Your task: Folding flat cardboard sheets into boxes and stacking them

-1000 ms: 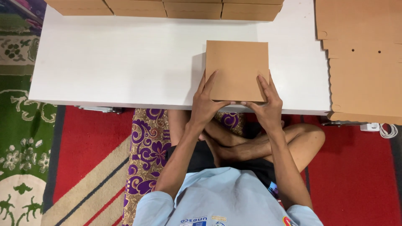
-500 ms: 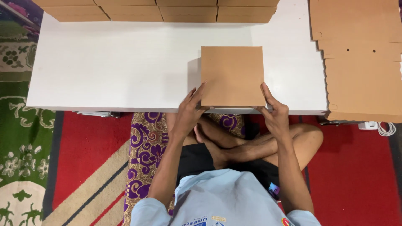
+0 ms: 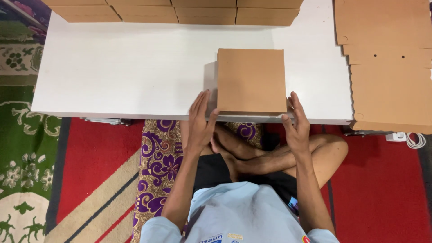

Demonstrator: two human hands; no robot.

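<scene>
While the closed brown cardboard box sits at the near edge of the white table, the left hand and right hand flank its near corners — fingers straight, held together, gripping nothing. Pressing evenly from both sides would likely keep it square — flat cardboard blanks lie well apart.

We cannot see the near side wall of the closed square brown cardboard box clearly; it is foreshortened into shadow. The row of brown cardboard boxes at the far edge of the low white table is cut off by the top edge. The stack of flat brown cardboard blanks runs off the right edge. Our own shoulders leave the frame at the bottom, and the small white plug block is too small to make out.
</scene>
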